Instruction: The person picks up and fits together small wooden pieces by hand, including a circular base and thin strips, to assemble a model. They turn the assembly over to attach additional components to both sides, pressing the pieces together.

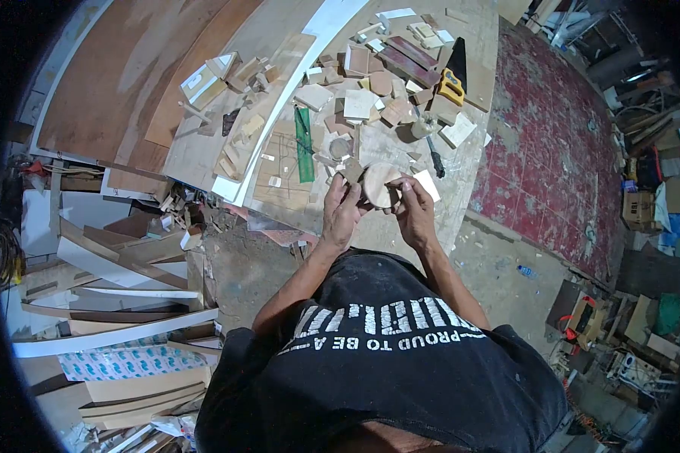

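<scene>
Both hands meet over the near edge of the workbench. My left hand (343,210) has its fingers closed round a small brown block (351,172) and rests at the left side of a round wooden disc (381,186). On the disc's right side, my right hand (414,208) pinches the rim between thumb and fingers. The disc's pale flat face is turned up towards the camera. Fingertips under the disc are partly hidden. Just beyond the hands lie a round light piece (340,148) and a jar (421,128) with a brush in it.
Wood offcuts (361,104) are heaped across the workbench (459,177). A yellow-handled saw (452,87) lies at the right, a green strip (304,143) at the left. Curved boards (121,332) are stacked at lower left. A worn red surface (551,151) stretches along the right.
</scene>
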Action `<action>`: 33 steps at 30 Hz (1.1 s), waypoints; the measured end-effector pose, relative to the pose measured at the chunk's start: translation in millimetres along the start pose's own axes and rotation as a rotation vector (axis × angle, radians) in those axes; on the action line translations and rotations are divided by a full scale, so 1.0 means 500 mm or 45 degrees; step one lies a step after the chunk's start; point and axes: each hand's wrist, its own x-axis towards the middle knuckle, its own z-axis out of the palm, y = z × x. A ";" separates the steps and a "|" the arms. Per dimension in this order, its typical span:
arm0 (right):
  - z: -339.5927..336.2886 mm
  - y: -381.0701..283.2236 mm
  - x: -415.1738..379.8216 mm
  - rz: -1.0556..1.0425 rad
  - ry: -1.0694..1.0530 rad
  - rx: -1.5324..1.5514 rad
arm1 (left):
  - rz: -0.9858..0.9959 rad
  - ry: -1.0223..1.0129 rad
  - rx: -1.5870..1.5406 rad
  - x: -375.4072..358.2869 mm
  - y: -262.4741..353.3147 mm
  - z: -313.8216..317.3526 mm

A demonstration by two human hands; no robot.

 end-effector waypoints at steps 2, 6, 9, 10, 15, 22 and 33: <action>-0.018 0.003 -0.001 0.023 -0.035 0.078 | 0.033 0.008 0.041 0.001 -0.001 0.006; -0.011 -0.008 -0.007 0.149 0.043 0.275 | 0.015 -0.021 0.006 -0.001 -0.012 0.005; -0.009 -0.013 -0.008 0.174 0.046 0.410 | -0.016 -0.018 -0.072 -0.002 -0.003 0.010; -0.001 -0.016 -0.009 0.199 0.062 0.369 | -0.021 0.000 -0.012 -0.003 0.000 0.012; -0.012 -0.013 -0.006 0.231 0.072 0.404 | -0.018 0.029 0.041 -0.007 -0.002 0.010; -0.016 -0.003 0.013 0.146 0.308 0.328 | -0.066 -0.072 -0.014 -0.015 -0.013 0.005; -0.018 -0.061 0.016 0.151 -0.100 0.321 | -0.187 -0.075 -0.260 -0.016 -0.001 0.004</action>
